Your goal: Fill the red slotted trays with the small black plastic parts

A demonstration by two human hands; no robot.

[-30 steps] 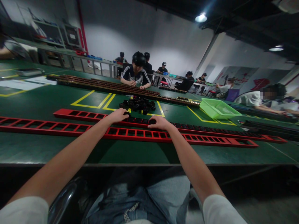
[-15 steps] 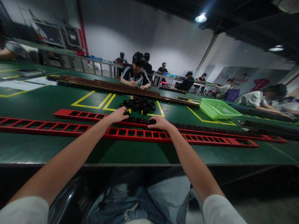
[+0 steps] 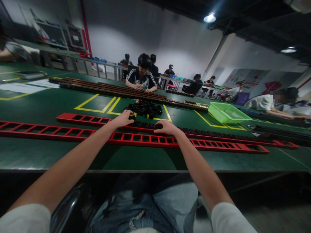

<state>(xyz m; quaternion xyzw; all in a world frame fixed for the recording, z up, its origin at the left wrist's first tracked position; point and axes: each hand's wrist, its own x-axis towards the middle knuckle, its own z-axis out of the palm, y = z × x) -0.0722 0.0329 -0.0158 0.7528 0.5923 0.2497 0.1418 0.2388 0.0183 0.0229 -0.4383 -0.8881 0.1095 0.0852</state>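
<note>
The bench (image 3: 131, 160) stretches widely in front of the person, and everything here lies on it. The near red frame (image 3: 239, 148) crosses below both forearms, with its long axis going from left to right. The far red frame (image 3: 63, 117) lies just beyond it, almost parallel, and this one is where both hands are placed. So its long axis passes across the person's front, not away from the body. Its left part shows open slots, while black inserts (image 3: 206, 132) fill a long row toward its right end.

Behind the frames, the brown bars (image 3: 114, 89) extend in a similar direction. The green basket (image 3: 217, 113) sits farther to the right, well apart from the hands. The pile of black parts (image 3: 148, 109) is straight ahead, just past the far red frame, and the left hand (image 3: 123, 118) seems nearer to it than the right hand (image 3: 167, 127).

The left hand is bent over the far red frame, its fingertips at a dark piece (image 3: 132, 116). The right hand is beside it along the same axis, with thumb and fingers curved around another dark spot (image 3: 158, 126). Neither hand is clenched into a fist, but I cannot tell whether they grasp these small things or only press on them.
</note>
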